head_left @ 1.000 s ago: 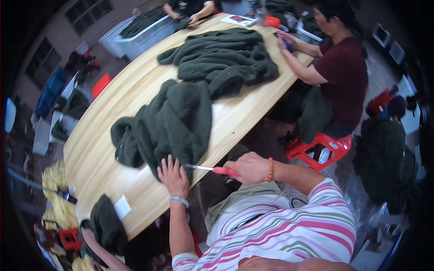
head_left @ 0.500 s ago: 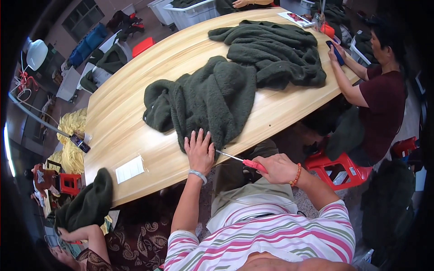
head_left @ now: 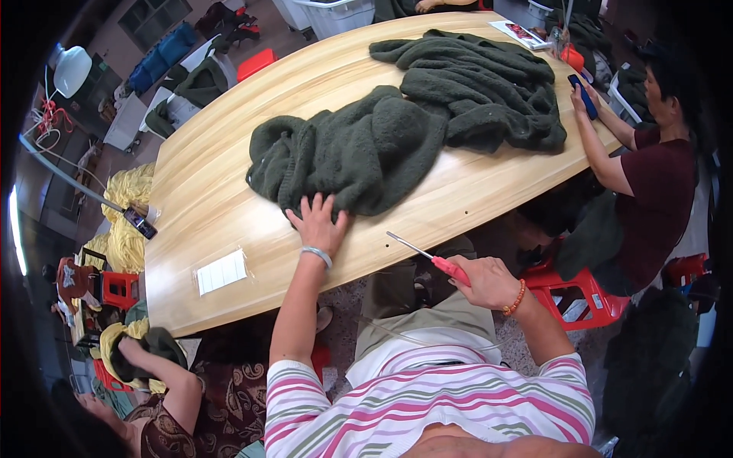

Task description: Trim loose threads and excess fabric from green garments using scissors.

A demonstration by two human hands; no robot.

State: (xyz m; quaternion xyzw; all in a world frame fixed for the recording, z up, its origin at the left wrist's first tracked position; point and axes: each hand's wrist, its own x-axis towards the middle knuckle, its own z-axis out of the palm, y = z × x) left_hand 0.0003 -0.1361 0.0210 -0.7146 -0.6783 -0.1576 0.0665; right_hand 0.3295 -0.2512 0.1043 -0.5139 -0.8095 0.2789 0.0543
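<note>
A dark green fleecy knit garment (head_left: 355,153) lies bunched on the wooden table. My left hand (head_left: 318,225) rests on its near edge with fingers spread, palm low over the tabletop. In my right hand (head_left: 489,282) is a screwdriver (head_left: 449,267) with a red handle and thin metal shaft, gripped in closed fingers. Its tip points up and left over the table's near edge, apart from the garment. Behind and to the right, a second dark green garment (head_left: 489,88) lies in folds against the first.
The wooden table (head_left: 206,175) bears a white paper (head_left: 221,272) at the left. A co-worker on the right holds a phone (head_left: 584,98) beside a red stool (head_left: 576,298). At lower left another person handles dark green cloth (head_left: 160,347). Yellow cloth (head_left: 126,198) is piled beyond the left edge.
My left hand has pushed the garment's near edge away from the table's edge. The screwdriver has come away from the cloth. The person at lower left has drawn their cloth off the table.
</note>
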